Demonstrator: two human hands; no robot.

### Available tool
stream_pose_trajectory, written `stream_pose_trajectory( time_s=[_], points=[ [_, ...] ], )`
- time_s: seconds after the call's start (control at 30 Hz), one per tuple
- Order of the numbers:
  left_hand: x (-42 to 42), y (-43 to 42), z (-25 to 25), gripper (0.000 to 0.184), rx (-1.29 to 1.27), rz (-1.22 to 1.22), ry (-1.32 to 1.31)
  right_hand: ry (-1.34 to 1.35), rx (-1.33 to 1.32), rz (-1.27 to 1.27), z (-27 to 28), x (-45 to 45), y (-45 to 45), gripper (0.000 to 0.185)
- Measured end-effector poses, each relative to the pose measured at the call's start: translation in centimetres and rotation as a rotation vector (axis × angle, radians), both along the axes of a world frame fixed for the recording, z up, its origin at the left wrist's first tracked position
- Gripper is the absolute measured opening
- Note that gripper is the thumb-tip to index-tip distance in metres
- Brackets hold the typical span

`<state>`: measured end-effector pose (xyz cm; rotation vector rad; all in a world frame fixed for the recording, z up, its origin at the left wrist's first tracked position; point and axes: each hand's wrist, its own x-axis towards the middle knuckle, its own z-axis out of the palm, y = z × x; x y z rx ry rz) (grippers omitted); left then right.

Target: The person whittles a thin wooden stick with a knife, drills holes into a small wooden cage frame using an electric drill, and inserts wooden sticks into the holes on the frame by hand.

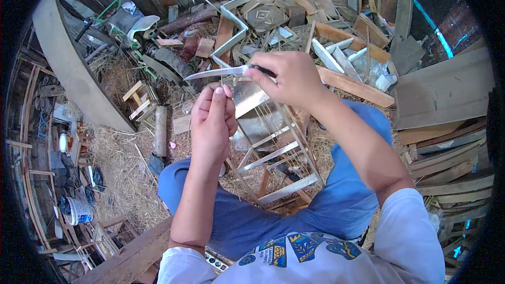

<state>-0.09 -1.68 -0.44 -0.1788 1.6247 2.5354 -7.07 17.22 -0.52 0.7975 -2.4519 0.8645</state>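
In the head view my right hand (288,76) is closed around the dark handle of a knife (218,73), its blade pointing left. My left hand (213,115) pinches a thin stick (221,81) between thumb and fingers, with a short end standing up. The blade crosses at that upper end; whether it touches cannot be made out. Below my hands, between my knees, stands a wooden frame (288,192) with crossbars and several thin strands or sticks running along it. The rest of the stick is hidden in my left hand.
Scrap wood (336,34) is heaped at the back, near a green-framed bicycle or motorbike (150,47). A long curved board (79,68) leans at left. A white bucket (80,210) stands at lower left. Stacked planks (452,163) lie at right. Straw covers the ground (118,163).
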Motion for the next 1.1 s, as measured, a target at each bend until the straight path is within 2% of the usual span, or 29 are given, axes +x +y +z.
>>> stream_pose_trajectory(
  time_s=[0.13,0.23,0.3,0.5,0.6,0.7,0.77,0.9,1.0,1.1],
  points=[
    [0.1,-0.1,0.0,0.015,-0.01,0.011,-0.029,0.047,0.061,0.06,0.3,0.7,-0.3,0.031],
    [0.2,-0.1,-0.1,0.015,0.022,-0.028,-0.003,-0.02,-0.03,-0.019,0.1,0.5,0.0,0.031],
    [0.3,-0.3,-0.2,0.015,0.041,-0.019,-0.066,-0.021,0.066,0.108,0.6,1.4,-0.3,0.03],
    [0.3,-0.5,0.1,0.017,0.12,-0.058,-0.058,0.033,0.043,0.023,0.4,0.7,-0.2,0.029],
    [0.4,-0.4,0.0,0.013,0.121,-0.058,-0.059,-0.029,0.023,0.106,0.0,1.0,-0.3,0.03],
    [0.2,-0.5,0.0,0.015,0.102,-0.043,-0.085,0.051,0.038,0.04,0.0,0.0,0.0,0.033],
    [0.1,-0.3,0.3,0.016,0.06,-0.032,-0.068,-0.013,0.082,0.077,0.4,0.6,0.1,0.034],
    [0.2,-0.3,-0.4,0.017,0.088,-0.094,-0.004,-0.024,0.038,-0.128,0.3,-0.5,0.8,0.033],
    [0.5,0.2,0.4,0.013,0.088,-0.065,0.0,-0.068,-0.058,-0.072,0.7,-0.2,0.9,0.032],
    [0.5,0.1,0.4,0.014,0.037,-0.021,-0.006,-0.079,0.03,0.068,0.4,1.6,0.4,0.026]
  ],
)
